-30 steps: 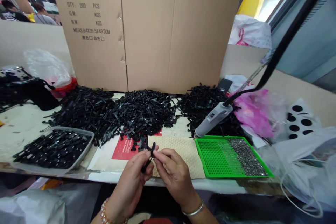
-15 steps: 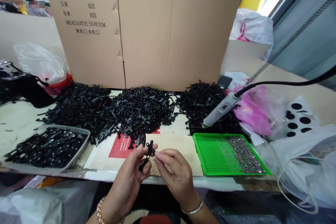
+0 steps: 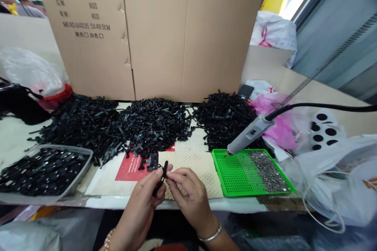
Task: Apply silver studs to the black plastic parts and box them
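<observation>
Black plastic strip (image 3: 162, 176) up at the centre, held just over the left edge of a beige perforated mat (image 3: 188, 168); the left hand (image 3: 138, 204) and right hand (image 3: 188, 200) are both clamped on it, thumbs and fingertips pinching tight. At two o'clock, a green perforated tray (image 3: 232, 174) with silver studs (image 3: 268, 170), a grey corded wand (image 3: 250, 133) tipped at its rim; a heap of black plastic pieces (image 3: 156, 125) at twelve, a clear plastic tub (image 3: 67, 149) at ten.

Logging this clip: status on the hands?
Left hand and right hand pinching small black plastic piece. Beige perforated mat below, loose black pieces beyond.
</observation>
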Action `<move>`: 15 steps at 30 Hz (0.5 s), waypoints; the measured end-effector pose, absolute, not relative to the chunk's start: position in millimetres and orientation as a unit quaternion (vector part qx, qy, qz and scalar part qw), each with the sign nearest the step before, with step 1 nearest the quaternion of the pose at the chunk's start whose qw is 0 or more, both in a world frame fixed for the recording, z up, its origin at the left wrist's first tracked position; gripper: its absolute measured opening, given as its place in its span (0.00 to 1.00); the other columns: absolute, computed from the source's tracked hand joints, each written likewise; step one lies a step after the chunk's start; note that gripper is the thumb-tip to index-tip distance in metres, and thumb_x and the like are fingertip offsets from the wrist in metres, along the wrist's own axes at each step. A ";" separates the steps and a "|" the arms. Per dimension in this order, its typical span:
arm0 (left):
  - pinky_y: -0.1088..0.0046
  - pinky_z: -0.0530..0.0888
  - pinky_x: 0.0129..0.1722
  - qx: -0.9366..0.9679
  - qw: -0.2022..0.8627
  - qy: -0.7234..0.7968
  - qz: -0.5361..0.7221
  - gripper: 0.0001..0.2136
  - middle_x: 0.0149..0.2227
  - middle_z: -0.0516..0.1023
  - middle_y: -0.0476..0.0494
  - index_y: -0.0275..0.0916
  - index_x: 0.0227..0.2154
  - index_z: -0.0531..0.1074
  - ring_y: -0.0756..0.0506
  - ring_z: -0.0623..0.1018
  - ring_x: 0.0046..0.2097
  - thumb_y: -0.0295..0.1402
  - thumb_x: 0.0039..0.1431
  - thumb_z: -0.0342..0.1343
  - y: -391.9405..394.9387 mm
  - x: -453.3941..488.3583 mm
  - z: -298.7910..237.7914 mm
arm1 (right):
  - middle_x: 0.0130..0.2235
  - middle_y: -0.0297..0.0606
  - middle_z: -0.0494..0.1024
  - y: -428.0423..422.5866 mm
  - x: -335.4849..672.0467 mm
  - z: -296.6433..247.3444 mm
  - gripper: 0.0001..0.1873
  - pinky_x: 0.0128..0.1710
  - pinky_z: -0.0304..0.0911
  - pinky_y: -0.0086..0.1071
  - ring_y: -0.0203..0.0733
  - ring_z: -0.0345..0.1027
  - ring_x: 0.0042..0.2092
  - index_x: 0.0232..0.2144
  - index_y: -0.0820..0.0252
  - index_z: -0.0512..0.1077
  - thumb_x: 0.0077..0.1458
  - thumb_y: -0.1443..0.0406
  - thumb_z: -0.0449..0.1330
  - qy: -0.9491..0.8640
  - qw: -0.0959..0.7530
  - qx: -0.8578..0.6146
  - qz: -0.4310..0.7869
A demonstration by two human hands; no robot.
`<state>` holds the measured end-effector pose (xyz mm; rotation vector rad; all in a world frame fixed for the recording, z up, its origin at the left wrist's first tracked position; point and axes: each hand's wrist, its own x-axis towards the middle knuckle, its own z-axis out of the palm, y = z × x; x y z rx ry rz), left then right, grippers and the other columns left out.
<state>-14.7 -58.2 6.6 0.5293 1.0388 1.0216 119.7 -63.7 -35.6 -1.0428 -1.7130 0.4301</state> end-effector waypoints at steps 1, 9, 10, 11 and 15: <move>0.78 0.62 0.26 0.245 0.713 0.470 0.459 0.20 0.22 0.61 0.52 0.37 0.38 0.81 0.52 0.58 0.26 0.46 0.47 0.64 -58.1 -13.7 6.1 | 0.38 0.39 0.74 -64.5 118.8 -36.6 0.15 0.39 0.69 0.29 0.36 0.70 0.40 0.47 0.55 0.71 0.58 0.73 0.57 -0.712 0.521 -0.435 0.179; 0.77 0.60 0.24 0.300 0.634 0.542 0.463 0.26 0.24 0.71 0.48 0.35 0.36 0.81 0.51 0.64 0.26 0.51 0.38 0.67 -33.6 -23.8 -14.8 | 0.44 0.41 0.76 -44.0 137.3 -27.4 0.14 0.47 0.69 0.32 0.38 0.71 0.46 0.49 0.55 0.72 0.61 0.68 0.55 -0.747 0.440 -0.438 0.237; 0.77 0.61 0.24 0.304 0.621 0.548 0.470 0.26 0.25 0.74 0.46 0.35 0.35 0.81 0.51 0.65 0.26 0.52 0.37 0.67 -28.8 -27.1 -15.7 | 0.45 0.41 0.76 -32.2 144.5 -24.7 0.14 0.48 0.68 0.33 0.39 0.70 0.47 0.49 0.56 0.72 0.61 0.67 0.54 -0.741 0.437 -0.453 0.233; 0.77 0.61 0.24 0.305 0.611 0.552 0.478 0.27 0.27 0.75 0.45 0.35 0.35 0.81 0.51 0.66 0.27 0.52 0.36 0.67 -24.4 -30.3 -16.0 | 0.46 0.41 0.75 -18.6 151.7 -22.6 0.15 0.50 0.67 0.35 0.39 0.70 0.48 0.49 0.56 0.72 0.62 0.67 0.53 -0.735 0.429 -0.479 0.215; 0.77 0.64 0.27 0.315 0.607 0.543 0.487 0.21 0.28 0.77 0.45 0.35 0.30 0.80 0.51 0.67 0.27 0.48 0.39 0.68 -13.3 -39.2 -16.7 | 0.51 0.47 0.72 37.6 171.7 -20.6 0.20 0.54 0.63 0.39 0.43 0.66 0.53 0.53 0.63 0.69 0.60 0.74 0.49 -0.743 0.249 -0.611 0.110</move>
